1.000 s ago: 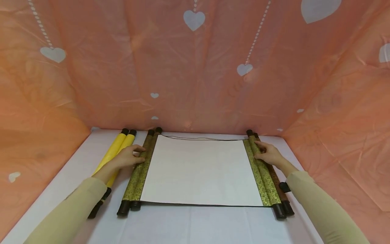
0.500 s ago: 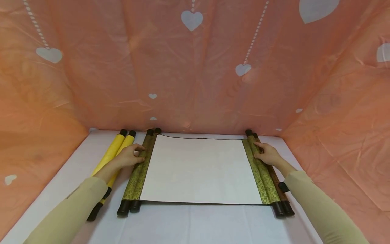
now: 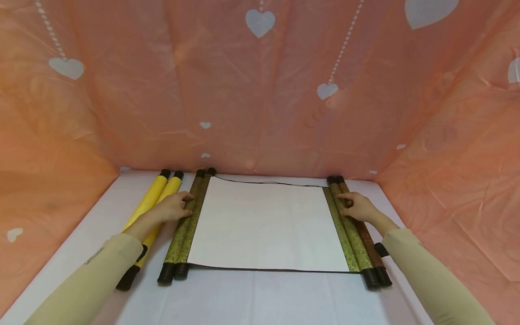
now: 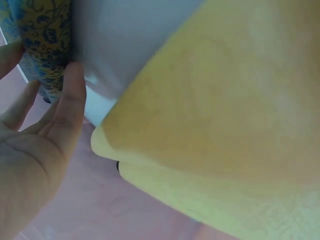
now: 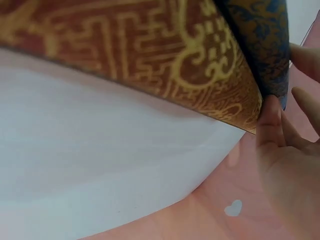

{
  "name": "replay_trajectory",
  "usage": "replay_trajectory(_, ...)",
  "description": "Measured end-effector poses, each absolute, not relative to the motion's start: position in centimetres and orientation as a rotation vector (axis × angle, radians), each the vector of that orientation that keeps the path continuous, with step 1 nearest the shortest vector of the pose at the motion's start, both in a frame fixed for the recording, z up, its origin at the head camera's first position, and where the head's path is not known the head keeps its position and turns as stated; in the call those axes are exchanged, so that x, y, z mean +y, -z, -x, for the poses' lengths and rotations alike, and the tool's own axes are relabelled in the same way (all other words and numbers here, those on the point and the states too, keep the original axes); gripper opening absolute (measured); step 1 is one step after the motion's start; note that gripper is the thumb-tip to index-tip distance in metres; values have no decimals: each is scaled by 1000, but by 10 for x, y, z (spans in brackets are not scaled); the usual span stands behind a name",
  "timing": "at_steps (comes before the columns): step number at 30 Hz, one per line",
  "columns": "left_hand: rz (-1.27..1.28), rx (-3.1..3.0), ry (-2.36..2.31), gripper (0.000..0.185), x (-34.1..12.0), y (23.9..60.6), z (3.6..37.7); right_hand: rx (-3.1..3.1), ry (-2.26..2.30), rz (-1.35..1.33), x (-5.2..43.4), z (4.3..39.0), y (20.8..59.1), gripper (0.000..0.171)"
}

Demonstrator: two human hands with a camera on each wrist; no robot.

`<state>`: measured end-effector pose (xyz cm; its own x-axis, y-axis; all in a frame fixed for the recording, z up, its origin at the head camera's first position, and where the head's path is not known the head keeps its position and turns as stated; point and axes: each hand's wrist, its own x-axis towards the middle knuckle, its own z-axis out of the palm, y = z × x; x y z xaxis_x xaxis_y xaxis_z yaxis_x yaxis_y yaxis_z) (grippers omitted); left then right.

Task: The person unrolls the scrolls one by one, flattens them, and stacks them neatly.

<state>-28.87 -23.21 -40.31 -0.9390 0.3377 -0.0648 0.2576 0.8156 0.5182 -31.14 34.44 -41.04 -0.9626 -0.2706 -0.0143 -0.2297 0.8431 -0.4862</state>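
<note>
one scroll [image 3: 266, 225] lies opened flat in the middle of the white table [image 3: 260, 298], blank white sheet up, w/ a green-gold rolled end on each side. 2 yellow rolled scrolls [image 3: 156, 201] lie side by side just left of it, and 1 brown patterned scroll [image 3: 367, 239] lies tight against its right roll. 2 hands, one per end. left hand [image 3: 174, 208] rests on the left roll [image 3: 187, 225], about a third down from the far end, fingers nearly straight & laid across the top, thumb out toward the yellow pair. right hand [image 3: 357, 206] sits at the right roll [image 3: 350, 230], fingers lightly bent over it & over the brown one, forefinger pointing in toward the sheet. wrist views: fingertips [image 4: 75, 85] touch the patterned cloth, no pinch seen. pink heart-print sheeting [image 3: 260, 81] walls in the back & sides.
</note>
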Motion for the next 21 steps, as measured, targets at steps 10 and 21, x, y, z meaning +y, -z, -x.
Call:
replay_trajectory(10, -598, 2849, -663, 57, -232, 397, 280, 2934, 745, 444, 342, 306, 409, 61)
replay_trajectory(21, -505, 2922, -671, 57, -248, 374, 261, 2928, 812, 502, 308, 297, 387, 57)
